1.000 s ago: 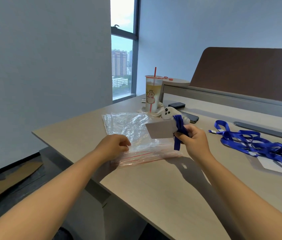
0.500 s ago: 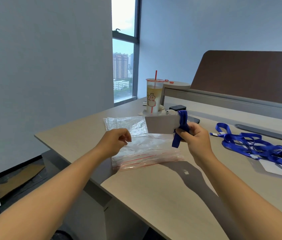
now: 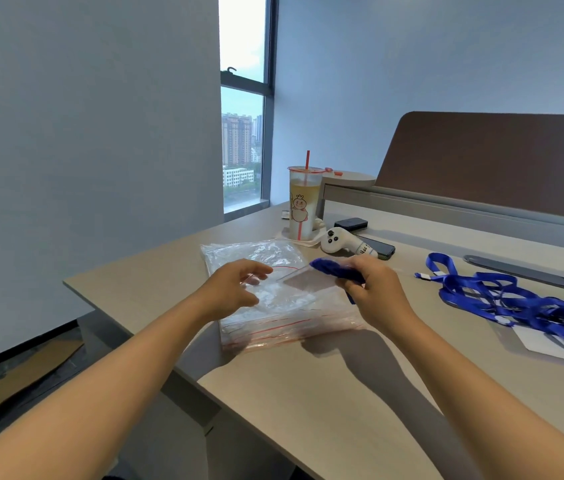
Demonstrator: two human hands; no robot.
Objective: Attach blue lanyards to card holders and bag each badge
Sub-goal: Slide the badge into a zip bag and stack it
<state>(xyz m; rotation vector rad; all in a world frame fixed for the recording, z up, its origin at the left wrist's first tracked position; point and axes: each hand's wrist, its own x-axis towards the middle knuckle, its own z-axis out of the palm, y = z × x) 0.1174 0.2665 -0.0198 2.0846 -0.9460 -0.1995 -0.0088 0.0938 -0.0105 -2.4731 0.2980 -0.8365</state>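
Both hands work over the zip bags [image 3: 273,317]: my right hand [image 3: 374,292] grips the card holder [image 3: 308,280] and bunched blue lanyard [image 3: 334,270]; my left hand [image 3: 235,289] pinches a bag's mouth.

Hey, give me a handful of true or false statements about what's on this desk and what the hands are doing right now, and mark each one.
1. The right hand holds a card holder with a bunched blue lanyard. True.
2. The left hand rests flat on the bare desk. False: it pinches the mouth of a plastic bag.
3. The drink cup has a red straw. True.
4. The spare lanyards lie left of the bags. False: right.
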